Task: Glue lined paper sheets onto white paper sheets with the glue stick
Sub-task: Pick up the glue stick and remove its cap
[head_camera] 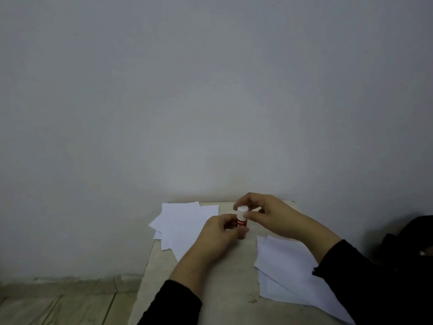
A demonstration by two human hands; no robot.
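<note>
1. Glue stick [241, 221] upright above the middle of the table [234, 289], between the two paper piles.
2. Left hand [216, 240] curled round the red lower barrel, gripping it firmly.
3. Right hand [269, 214] pinching the white cap [242, 210] from above, thumb near side, fingers arched over the far side.
4. Looks like the cap coming off or going on; cannot tell which.
5. Small, light, rigid plastic cylinder, smooth and probably a bit slippery; best held low on the barrel while twisting or pulling at the cap.
6. Left pile of sheets [180, 224] fanned loosely, overlapping at angles, far-left on the table; thin, floppy, easy to crease or slide.
7. Right pile of sheets [288, 273] near-right, partly under the dark sleeve [365, 285]; same flimsy flat rectangles.
8. Ruled lines not readable at this blur, so no telling which pile is lined.
9. Tabletop pale, matte, faintly mottled; plain grey wall [210, 90] behind.
</note>
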